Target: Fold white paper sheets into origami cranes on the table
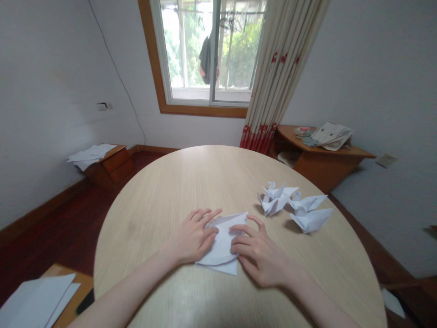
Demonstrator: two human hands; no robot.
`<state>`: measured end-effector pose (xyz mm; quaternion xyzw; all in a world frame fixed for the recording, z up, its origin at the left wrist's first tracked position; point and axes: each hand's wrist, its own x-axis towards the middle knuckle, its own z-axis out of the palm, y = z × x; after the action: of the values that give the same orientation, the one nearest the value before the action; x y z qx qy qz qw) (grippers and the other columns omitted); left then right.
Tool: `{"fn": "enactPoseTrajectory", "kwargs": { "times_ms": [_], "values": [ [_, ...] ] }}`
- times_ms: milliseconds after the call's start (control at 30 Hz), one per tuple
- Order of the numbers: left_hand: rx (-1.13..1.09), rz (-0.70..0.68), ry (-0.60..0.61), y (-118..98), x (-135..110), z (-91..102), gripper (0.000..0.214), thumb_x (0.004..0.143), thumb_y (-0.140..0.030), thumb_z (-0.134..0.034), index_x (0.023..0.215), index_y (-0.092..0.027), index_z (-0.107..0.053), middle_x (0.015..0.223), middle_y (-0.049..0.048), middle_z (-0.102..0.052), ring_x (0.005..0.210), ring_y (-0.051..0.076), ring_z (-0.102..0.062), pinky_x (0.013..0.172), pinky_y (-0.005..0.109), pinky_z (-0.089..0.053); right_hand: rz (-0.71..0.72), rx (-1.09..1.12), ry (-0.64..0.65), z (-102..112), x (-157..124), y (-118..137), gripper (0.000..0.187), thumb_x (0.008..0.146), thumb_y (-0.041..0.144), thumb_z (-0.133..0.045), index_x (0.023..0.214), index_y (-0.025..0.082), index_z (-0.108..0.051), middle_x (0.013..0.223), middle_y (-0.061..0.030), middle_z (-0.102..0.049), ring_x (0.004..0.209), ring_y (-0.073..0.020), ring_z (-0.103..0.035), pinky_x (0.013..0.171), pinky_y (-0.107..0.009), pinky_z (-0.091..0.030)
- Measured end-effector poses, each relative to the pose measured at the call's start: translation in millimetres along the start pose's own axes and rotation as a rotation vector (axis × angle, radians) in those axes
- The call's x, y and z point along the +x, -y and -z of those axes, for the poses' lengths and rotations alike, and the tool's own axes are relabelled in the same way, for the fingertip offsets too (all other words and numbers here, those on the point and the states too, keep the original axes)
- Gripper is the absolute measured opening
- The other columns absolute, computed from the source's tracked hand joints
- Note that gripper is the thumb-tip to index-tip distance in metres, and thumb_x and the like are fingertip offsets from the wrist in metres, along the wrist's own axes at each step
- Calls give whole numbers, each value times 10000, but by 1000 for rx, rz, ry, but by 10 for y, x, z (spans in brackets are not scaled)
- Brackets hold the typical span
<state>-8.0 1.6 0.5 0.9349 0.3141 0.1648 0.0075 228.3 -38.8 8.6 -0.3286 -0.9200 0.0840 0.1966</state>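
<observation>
A folded sheet of white paper (223,243) lies on the round wooden table (153,196) in front of me, with a loose layer showing at its lower edge. My left hand (196,234) rests over its left side, fingers stretched out and the thumb on the paper. On the right side, my right hand (257,250) has its fingers spread, several fingertips touching the surface and the index finger by the top right corner. Neither hand grips the sheet. To the right of it stand several folded white paper figures (275,199), shaped like birds.
White sheets (37,298) lie on a wooden surface at the lower left. More paper covers a small drawer cabinet (118,165) by the left wall. A corner desk (321,166) at the right carries a cloth bag (332,135). Behind the table are a window and a curtain (283,59).
</observation>
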Motion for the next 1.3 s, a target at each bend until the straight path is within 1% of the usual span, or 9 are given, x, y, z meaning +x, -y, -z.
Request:
{"fn": "enactPoseTrajectory", "kwargs": {
  "times_ms": [200, 300, 367, 500, 600, 833, 1000, 1167, 1300],
  "values": [
    [-71, -19, -48, 17, -3, -9, 299, 983, -258, -385, 1005, -205, -679, 1434, 61, -462, 1243, 276, -417, 1025, 472, -344, -3, 10, 49, -24, 9, 31, 146, 845, 150, -508, 875, 208, -639, 954, -12, -676, 1054, -181, -554, 1093, -449, -131],
    [-135, -48, -101, 7, -9, 17, 301, 993, -279, -381, 966, -188, -667, 1326, 76, -550, 1165, 255, -467, 992, 440, -361, -11, 2, 53, -28, 15, 44, 162, 866, 147, -487, 855, 201, -639, 934, -19, -670, 1014, -179, -559, 1072, -437, -180],
    [-177, -69, -135, -7, -17, 42, 299, 993, -335, -404, 938, -179, -653, 1218, 87, -603, 1078, 236, -511, 944, 405, -381, -31, -16, 40, -35, 14, 42, 174, 872, 137, -473, 838, 193, -634, 899, -21, -668, 970, -177, -565, 1057, -432, -206],
    [-202, -101, -128, -28, -26, 59, 369, 911, -530, -531, 869, -178, -630, 981, 62, -649, 901, 205, -556, 812, 343, -390, -71, -76, 5, -47, 5, 8, 178, 866, 121, -466, 803, 182, -621, 861, -34, -670, 929, -184, -568, 1041, -430, -233],
    [-155, -104, -86, -27, -23, 28, 406, 838, -583, -605, 852, -178, -615, 900, 33, -645, 826, 190, -560, 751, 325, -370, -98, -113, -14, -47, 3, -30, 173, 856, 110, -472, 779, 179, -611, 854, -41, -673, 923, -190, -568, 1007, -415, -265],
    [6, -59, -50, -4, -22, -46, 311, 916, -475, -557, 836, -177, -594, 832, 25, -622, 758, 181, -535, 675, 317, -327, -123, -147, -8, -43, 8, -64, 193, 863, 102, -462, 764, 177, -611, 837, -45, -670, 903, -195, -570, 960, -406, -299],
    [25, -72, -45, 4, -24, -56, 295, 890, -458, -604, 816, -173, -591, 817, 16, -619, 754, 183, -533, 666, 320, -317, -132, -136, -4, -50, -3, -52, 191, 872, 98, -462, 786, 179, -612, 851, -38, -671, 916, -190, -570, 978, -402, -288],
    [16, -73, 8, 4, -21, -57, 265, 907, -417, -597, 795, -177, -599, 805, 10, -630, 758, 179, -542, 671, 317, -315, -137, -114, -1, -59, -8, -40, 185, 872, 90, -461, 815, 185, -610, 861, -39, -671, 926, -194, -571, 988, -409, -282],
    [21, -47, 53, 4, -16, -59, 233, 889, -372, -637, 771, -172, -609, 785, 0, -633, 745, 173, -545, 666, 315, -314, -136, -109, -5, -50, 0, -32, 188, 882, 94, -445, 820, 188, -595, 859, -41, -662, 922, -198, -567, 988, -417, -282]
  ]
}}
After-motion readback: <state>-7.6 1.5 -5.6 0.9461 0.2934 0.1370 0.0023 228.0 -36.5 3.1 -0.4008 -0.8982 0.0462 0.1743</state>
